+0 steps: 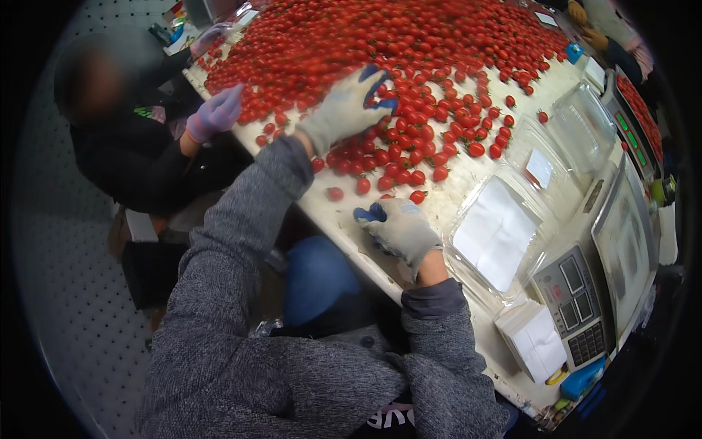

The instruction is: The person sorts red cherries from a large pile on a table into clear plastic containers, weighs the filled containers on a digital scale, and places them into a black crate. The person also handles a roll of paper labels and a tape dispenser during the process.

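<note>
Red cherry tomatoes point(417, 131), many with green stems, lie spread over a white tabletop point(460, 186) and heap up towards its far side. My left hand point(348, 104), in a pale knit glove with blue-coated fingertips, reaches over the tomatoes with thumb and fingers apart and nothing seen between them. Near the table's edge, my right hand point(400, 225) wears the same kind of glove. Its fingers curl inwards just below the nearest tomatoes; whether something is inside them is hidden. Right of it lies an open clear plastic container point(496, 233) with a white paper liner.
More clear plastic containers point(584, 123) stand at the right, beside a digital scale point(576, 307) and a stack of white paper sheets point(532, 340). A blue object point(582, 378) lies at the near corner. A co-worker's gloved hand point(215, 114) is at the left edge; another person's hands point(595, 38) are at the upper right.
</note>
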Available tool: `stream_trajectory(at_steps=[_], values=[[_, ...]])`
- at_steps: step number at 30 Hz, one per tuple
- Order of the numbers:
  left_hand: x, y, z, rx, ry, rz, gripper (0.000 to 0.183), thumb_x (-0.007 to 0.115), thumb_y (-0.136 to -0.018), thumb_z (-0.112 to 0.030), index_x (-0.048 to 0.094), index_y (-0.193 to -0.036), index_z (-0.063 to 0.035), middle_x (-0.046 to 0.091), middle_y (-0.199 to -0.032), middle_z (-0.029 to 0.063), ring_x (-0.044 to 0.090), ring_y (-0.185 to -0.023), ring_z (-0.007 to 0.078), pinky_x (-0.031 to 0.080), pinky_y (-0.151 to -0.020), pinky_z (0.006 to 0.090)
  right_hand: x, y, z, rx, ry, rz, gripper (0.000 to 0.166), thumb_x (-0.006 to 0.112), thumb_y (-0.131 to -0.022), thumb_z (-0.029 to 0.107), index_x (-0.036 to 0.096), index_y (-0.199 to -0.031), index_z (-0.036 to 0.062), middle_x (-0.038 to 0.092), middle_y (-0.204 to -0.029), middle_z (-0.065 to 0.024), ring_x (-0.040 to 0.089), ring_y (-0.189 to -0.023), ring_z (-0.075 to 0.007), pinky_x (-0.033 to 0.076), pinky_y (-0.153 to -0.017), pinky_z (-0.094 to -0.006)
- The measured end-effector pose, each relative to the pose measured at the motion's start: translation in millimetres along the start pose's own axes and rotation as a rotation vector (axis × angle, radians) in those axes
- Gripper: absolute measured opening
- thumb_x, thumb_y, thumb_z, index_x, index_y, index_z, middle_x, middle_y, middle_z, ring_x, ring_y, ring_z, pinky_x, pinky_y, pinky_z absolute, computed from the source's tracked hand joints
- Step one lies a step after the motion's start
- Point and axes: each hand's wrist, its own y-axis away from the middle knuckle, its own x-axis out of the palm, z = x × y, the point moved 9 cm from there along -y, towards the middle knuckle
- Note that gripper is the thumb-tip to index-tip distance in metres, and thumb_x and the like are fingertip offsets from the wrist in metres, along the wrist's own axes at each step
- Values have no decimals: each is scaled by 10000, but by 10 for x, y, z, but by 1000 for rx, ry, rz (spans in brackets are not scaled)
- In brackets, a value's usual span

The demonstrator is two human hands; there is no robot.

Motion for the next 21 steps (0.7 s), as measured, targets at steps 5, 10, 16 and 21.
stream_trajectory(at_steps=[5,10,16,21], values=[[503,-575,-341,116,-268,195,777,527,-848,-592,263,-1477,-220,186,-1520,220,178,-1403,398,144,-1142,490,4,7,-53,24,30,42,439,606,-830,427,630,-1030,37,642,-985,-193,603,-953,-341,468,-824,-407],[798,-490,-427,232,-297,234,635,489,-894,-521,314,-1449,-266,242,-1505,192,198,-1390,410,165,-1130,521,3,5,-30,38,82,111,400,594,-838,410,630,-994,43,642,-979,-191,603,-968,-337,468,-829,-404],[623,-87,-404,345,-337,218,553,543,-896,-389,427,-1392,-175,265,-1494,192,201,-1388,409,180,-1132,492,58,-4,-41,57,60,149,402,588,-847,405,629,-999,35,643,-1003,-185,597,-998,-332,463,-847,-406],[518,323,-382,362,-267,265,572,552,-871,-379,442,-1374,-131,303,-1474,196,197,-1382,433,157,-1129,529,30,-13,-9,31,63,111,370,602,-853,371,637,-972,23,637,-899,-156,604,-863,-282,467,-752,-377]])
